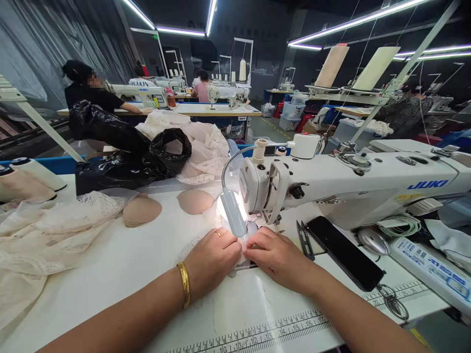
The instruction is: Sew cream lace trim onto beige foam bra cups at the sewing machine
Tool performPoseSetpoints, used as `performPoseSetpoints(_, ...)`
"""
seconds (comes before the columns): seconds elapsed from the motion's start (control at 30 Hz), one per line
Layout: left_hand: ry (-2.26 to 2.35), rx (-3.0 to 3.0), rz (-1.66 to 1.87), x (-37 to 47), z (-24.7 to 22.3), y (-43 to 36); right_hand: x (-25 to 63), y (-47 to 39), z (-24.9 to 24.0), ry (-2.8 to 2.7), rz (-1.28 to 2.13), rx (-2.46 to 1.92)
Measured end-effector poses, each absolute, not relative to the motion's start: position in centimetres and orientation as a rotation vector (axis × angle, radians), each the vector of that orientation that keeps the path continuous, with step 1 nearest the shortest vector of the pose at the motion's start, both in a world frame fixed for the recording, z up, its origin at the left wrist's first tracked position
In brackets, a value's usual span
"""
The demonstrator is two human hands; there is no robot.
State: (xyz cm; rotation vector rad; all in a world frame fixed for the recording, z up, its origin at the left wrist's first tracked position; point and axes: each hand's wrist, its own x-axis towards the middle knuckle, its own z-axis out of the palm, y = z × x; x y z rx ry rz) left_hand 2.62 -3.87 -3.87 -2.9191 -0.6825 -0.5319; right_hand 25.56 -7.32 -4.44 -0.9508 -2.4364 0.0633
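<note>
A thin, pale lace cloth (189, 246) lies on the white table (147, 274), by the front end of a big white sewing machine (349, 181). It is almost white and looks soft, with a bumpy pattern. One bit pokes out to the left of the left hand (217, 255). The rest is hard to see, because the hands cover it and a small grey lamp (233, 213) shines very brightly there.

The left hand rests over the cloth with its fingers bent in. It wears a gold ring (218, 234) and a gold bangle (183, 284). The right hand (275, 252) is just beside it, its fingers bent too, and their tips point at the left hand. I cannot tell if either hand is pinching the cloth, since the fingertips are hard to see.

Near the lamp sit round tan cups (142, 211), smooth and plain. A big heap of creamy lace (55, 240) is on the left. On the right are black snips (305, 240) and a black phone (346, 252).
</note>
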Motion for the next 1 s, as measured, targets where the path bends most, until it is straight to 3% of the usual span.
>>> performPoseSetpoints(1.0,-0.600,-2.832,-0.626,3.0,-4.6,-2.6,25.8,-7.1,-4.5,-2.427,0.061,-1.005)
